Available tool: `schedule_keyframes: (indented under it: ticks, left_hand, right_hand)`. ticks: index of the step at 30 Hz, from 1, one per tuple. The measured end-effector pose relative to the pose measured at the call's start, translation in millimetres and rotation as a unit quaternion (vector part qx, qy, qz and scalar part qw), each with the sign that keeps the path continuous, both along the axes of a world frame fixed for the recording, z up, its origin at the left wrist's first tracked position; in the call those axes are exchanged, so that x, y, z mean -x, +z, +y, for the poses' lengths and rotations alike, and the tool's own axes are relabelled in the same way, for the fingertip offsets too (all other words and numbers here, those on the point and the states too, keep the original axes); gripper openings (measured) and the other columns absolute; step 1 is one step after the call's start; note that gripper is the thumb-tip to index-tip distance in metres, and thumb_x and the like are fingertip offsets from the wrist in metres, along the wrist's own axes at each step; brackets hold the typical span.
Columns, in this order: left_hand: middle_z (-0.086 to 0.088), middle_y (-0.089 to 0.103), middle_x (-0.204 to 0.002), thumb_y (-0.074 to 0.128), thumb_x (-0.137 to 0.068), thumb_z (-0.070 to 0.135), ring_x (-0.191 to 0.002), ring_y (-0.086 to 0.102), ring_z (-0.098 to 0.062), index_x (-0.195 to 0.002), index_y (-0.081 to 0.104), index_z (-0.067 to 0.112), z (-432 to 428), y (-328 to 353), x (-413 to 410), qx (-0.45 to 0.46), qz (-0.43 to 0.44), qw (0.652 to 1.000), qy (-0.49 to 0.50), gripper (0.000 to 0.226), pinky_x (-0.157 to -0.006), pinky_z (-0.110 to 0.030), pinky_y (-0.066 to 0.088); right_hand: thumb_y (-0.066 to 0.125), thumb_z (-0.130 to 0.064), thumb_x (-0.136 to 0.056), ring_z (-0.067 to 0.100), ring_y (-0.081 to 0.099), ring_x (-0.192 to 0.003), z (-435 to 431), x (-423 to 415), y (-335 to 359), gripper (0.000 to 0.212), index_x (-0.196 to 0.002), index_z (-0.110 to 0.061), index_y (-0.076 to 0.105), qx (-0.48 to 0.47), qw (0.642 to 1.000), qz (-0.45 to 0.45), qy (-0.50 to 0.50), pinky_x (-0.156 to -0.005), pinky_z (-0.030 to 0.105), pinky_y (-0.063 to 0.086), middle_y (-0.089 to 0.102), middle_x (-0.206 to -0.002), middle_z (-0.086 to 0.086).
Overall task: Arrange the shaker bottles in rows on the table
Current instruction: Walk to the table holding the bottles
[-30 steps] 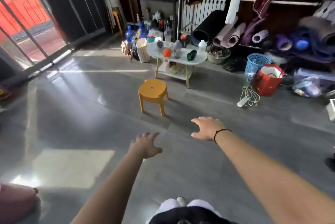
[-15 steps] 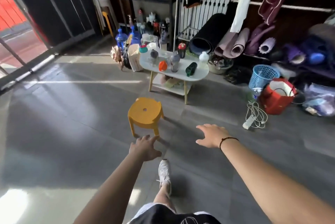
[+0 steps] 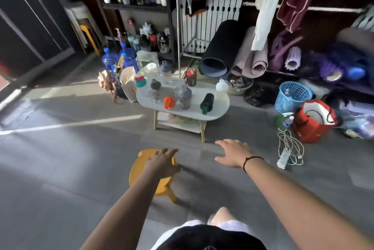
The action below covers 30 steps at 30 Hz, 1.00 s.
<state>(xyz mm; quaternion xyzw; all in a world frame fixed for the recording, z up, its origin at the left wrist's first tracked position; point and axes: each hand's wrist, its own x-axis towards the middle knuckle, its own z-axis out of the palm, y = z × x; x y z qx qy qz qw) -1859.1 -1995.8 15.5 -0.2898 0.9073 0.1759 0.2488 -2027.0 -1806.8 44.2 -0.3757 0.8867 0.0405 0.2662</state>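
A low white oval table (image 3: 219, 109) stands ahead with several shaker bottles scattered on it. Among them are a grey bottle (image 3: 184, 96), a dark green one lying on its side (image 3: 206, 103), an orange-capped one (image 3: 169, 102), a white one (image 3: 221, 89) and a red-and-black one (image 3: 191, 77) at the back. My left hand (image 3: 162, 163) hovers open over a yellow stool (image 3: 139, 170). My right hand (image 3: 233, 153) is open above the floor, short of the table. Both hands hold nothing.
A black shelf unit (image 3: 137, 6) with more bottles stands behind the table, with blue water jugs (image 3: 108, 60) to its left. Rolled mats (image 3: 220, 51), a blue basket (image 3: 293, 95), a red bag (image 3: 313, 122) and a power strip with cable (image 3: 287, 152) crowd the right side.
The view has closed in on the table and stool. My left hand now lies over the stool top, and both hands stay open and outstretched.
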Motion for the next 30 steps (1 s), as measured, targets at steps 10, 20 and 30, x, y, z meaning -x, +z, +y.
schedule_keyframes:
  ticks: [10,20,30]
  left_hand:
    - [-0.001,0.016,-0.161,0.055,-0.083,0.056,-0.146,0.018,-0.03,-0.15,0.014,0.042,-111,-26,158,0.002,-0.017,1.0,0.012,0.08,-0.113,-0.049,0.027]
    - [-0.001,0.024,-0.159,0.057,-0.082,0.058,-0.143,0.025,-0.03,-0.149,0.021,0.041,-206,-13,296,0.005,0.015,0.999,0.047,0.078,-0.112,-0.047,0.03]
    - [-0.003,0.024,-0.158,0.059,-0.082,0.055,-0.142,0.027,-0.034,-0.149,0.022,0.041,-250,-18,348,0.028,-0.031,0.999,0.003,0.079,-0.111,-0.05,0.032]
  right_hand:
    - [0.051,-0.054,-0.086,0.029,0.04,-0.136,-120,177,-32,0.067,-0.147,-0.03,0.034,0.0,0.999,-0.035,0.005,-0.108,0.045,0.034,0.041,-0.151,-0.001]
    - [0.05,-0.054,-0.084,0.032,0.046,-0.131,-230,332,-32,0.068,-0.145,-0.028,0.035,-0.004,0.998,-0.039,0.041,-0.104,0.043,0.041,0.043,-0.148,0.004]
    - [0.052,-0.054,-0.084,0.031,0.048,-0.128,-257,368,-53,0.068,-0.145,-0.029,0.036,0.032,0.996,-0.086,0.005,-0.099,0.042,0.043,0.047,-0.144,0.005]
